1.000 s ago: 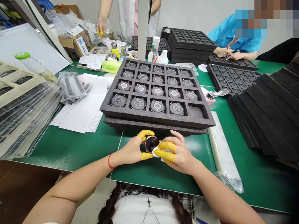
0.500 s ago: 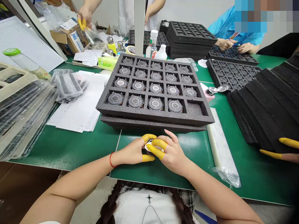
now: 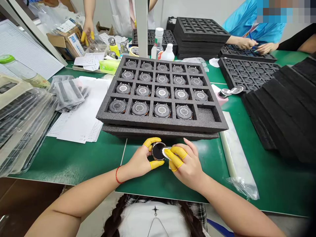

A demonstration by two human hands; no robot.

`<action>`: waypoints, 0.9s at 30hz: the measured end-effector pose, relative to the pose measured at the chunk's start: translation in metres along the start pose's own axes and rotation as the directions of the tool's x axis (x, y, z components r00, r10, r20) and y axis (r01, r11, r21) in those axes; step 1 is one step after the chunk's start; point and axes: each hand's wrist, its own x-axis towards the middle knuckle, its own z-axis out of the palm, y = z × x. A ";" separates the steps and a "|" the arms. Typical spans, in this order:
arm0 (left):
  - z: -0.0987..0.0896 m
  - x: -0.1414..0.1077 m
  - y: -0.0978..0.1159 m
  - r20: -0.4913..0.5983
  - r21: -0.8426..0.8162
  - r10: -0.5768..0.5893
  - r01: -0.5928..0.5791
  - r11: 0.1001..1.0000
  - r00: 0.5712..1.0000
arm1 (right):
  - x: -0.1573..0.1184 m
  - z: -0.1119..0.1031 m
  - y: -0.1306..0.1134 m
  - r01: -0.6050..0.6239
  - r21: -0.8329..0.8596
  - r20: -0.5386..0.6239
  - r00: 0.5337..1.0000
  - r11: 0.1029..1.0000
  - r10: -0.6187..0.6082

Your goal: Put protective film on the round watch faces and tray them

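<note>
My left hand (image 3: 142,159), with yellow finger cots on thumb and forefinger, pinches a small round black watch body (image 3: 158,150) just in front of the foam tray. My right hand (image 3: 186,164), also in yellow cots, presses a small white wipe (image 3: 165,153) against the watch body's right side. Right behind my hands lies the dark foam tray (image 3: 209,125), stacked on another one. Its cells hold several round watch bodies (image 3: 162,110), and the near right cell (image 3: 206,114) is vacant.
Papers (image 3: 81,115) and clear bagged parts (image 3: 66,93) lie left; plastic trays (image 3: 22,121) stack at the far left. Black foam sheets (image 3: 283,108) pile up at right, and a clear bag (image 3: 237,161) lies beside the tray. Bottles (image 3: 158,44) stand behind. Other people work at the far side.
The wipe has slid from over the watch body's face to its right side, so the dark face shows again. The yellow-tipped fingers that came in at the right edge are gone.
</note>
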 end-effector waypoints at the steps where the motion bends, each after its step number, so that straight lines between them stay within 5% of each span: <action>1: 0.000 0.001 0.000 -0.020 -0.010 0.002 -0.002 1.000 1.000 | -0.001 0.000 -0.002 -0.001 0.013 -0.010 1.000 1.000 0.001; 9: 0.002 0.002 0.000 -0.010 -0.004 -0.022 0.022 1.000 1.000 | -0.009 0.002 -0.009 -0.019 0.262 0.000 1.000 0.965 0.019; 14: 0.000 0.000 0.002 0.039 0.053 -0.035 0.033 0.998 0.999 | -0.008 0.000 0.003 -0.158 0.190 -0.035 0.985 0.969 0.167; 18: 0.001 -0.001 0.000 0.103 0.083 -0.008 0.000 0.997 0.995 | -0.005 0.002 0.007 -0.120 0.122 0.080 0.991 0.985 0.110; 27: 0.005 -0.001 -0.009 0.186 0.182 0.037 -0.071 0.981 0.982 | -0.008 0.007 -0.001 -0.002 0.139 0.082 0.997 0.990 -0.009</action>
